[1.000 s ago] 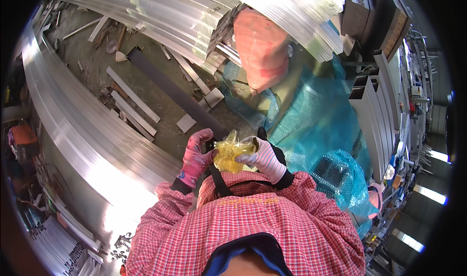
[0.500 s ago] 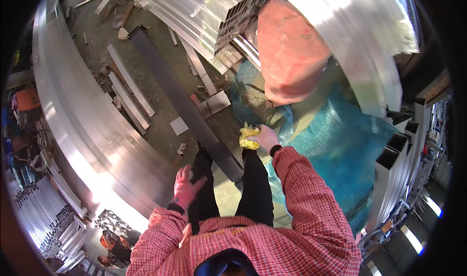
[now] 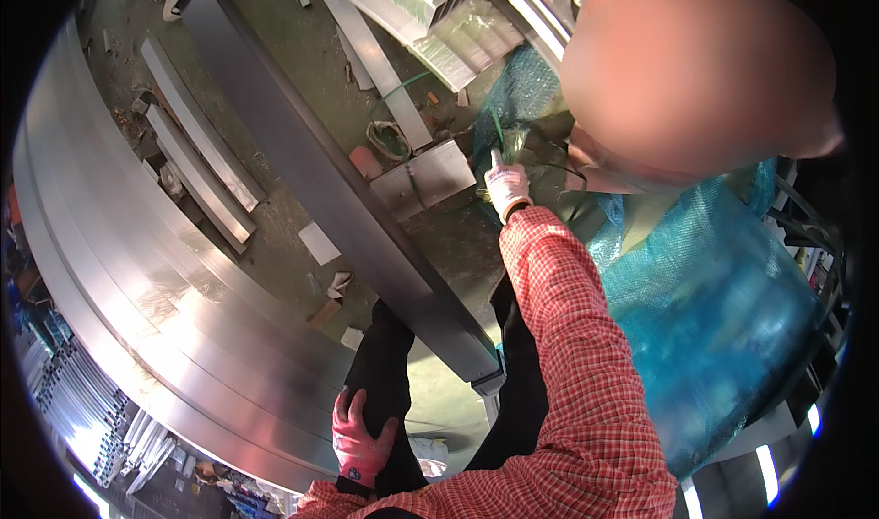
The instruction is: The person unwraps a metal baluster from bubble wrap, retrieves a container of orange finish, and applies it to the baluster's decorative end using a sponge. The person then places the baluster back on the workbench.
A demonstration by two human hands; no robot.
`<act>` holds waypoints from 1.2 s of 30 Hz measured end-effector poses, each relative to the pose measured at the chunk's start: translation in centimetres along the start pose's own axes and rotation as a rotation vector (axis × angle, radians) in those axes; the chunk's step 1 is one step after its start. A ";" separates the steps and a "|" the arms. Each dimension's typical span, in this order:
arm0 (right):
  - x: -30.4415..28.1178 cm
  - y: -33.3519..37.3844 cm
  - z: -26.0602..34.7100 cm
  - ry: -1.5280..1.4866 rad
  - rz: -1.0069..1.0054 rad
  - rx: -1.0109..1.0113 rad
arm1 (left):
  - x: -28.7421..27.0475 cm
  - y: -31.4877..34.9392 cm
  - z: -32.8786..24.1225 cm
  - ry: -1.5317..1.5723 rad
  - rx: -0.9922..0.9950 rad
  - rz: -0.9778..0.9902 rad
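My right hand (image 3: 507, 188), in a pale glove, reaches forward and down over the floor by some clear plastic (image 3: 515, 139). Its fingers are mostly curled, with one grey-tipped finger or small object sticking out; a trace of yellow shows at its left side, and what it holds is hidden. My left hand (image 3: 363, 438), in a pink glove, rests on my left thigh with its fingers spread and nothing in them. Between my legs ends a long dark grey rectangular metal profile (image 3: 339, 203), running away to the far left, its near end over a pale support (image 3: 489, 384).
Wide silvery metal profiles (image 3: 146, 281) curve along the left. Blue-green bubble wrap (image 3: 714, 308) spreads at the right, beside a blurred pinkish-orange bulk (image 3: 682, 80). Loose metal strips (image 3: 197, 176), a flat offcut (image 3: 426, 180) and scraps litter the floor. Stacked profiles (image 3: 476, 38) stand at the far side.
My right hand has moved forward, and the crumpled yellow film it held is now almost out of sight. My left hand has come down onto my thigh. The view has shifted closer to the dark profile.
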State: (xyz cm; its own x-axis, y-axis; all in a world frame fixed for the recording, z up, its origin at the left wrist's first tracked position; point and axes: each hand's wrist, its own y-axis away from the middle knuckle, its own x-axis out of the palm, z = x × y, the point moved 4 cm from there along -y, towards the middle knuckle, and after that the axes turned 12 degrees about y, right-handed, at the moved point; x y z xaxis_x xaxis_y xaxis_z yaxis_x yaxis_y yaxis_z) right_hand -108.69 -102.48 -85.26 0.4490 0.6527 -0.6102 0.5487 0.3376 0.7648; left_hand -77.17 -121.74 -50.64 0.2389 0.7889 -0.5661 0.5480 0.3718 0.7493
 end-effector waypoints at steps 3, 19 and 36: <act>1.9 -2.5 -0.4 0.003 0.078 -0.021 | 0.4 -0.3 0.5 0.031 0.003 -0.001; 5.7 -0.6 0.6 0.285 0.119 -0.498 | 1.6 0.1 -0.9 -0.011 0.017 -0.049; 11.6 7.2 -0.5 -2.080 0.048 0.436 | 2.8 -1.3 -1.9 -0.011 0.069 0.010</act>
State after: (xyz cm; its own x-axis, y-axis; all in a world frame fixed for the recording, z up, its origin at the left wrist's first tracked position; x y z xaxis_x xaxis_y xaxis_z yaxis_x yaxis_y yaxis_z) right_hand -99.90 -92.11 -86.79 0.2260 -0.9679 -0.1102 0.4658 0.0080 0.8849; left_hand -78.69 -119.12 -52.52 0.2536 0.7867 -0.5628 0.5996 0.3287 0.7297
